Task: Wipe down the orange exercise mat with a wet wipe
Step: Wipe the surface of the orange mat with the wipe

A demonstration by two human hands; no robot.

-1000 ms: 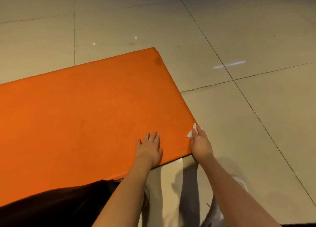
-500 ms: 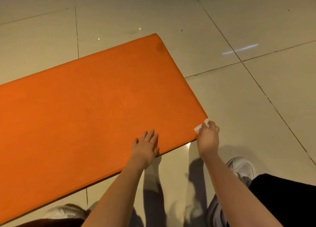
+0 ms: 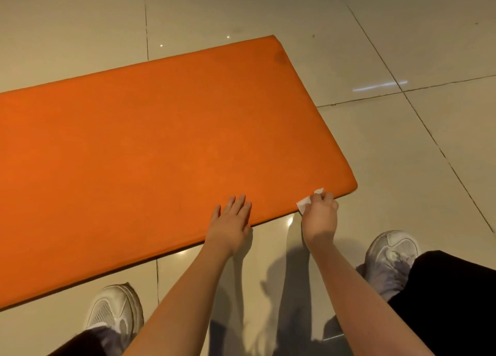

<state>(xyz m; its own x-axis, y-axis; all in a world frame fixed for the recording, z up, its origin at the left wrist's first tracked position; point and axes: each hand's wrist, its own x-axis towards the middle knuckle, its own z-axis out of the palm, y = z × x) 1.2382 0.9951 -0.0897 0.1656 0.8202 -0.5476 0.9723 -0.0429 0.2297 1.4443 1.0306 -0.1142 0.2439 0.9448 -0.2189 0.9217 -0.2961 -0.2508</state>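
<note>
Both hands are working at the near edge of the orange exercise mat (image 3: pixel 161 146), which is lying flat on the tiled floor (image 3: pixel 402 154). Left hand (image 3: pixel 232 224) is resting palm-down on the mat, fingers spread. Right hand (image 3: pixel 320 213) is pinching a crumpled white wet wipe (image 3: pixel 306 202) against the mat's edge beside the near right corner. Two white sneakers, one (image 3: pixel 115 310) left and one (image 3: pixel 391 256) right, are standing near the mat below black trouser legs (image 3: pixel 451 302).
</note>
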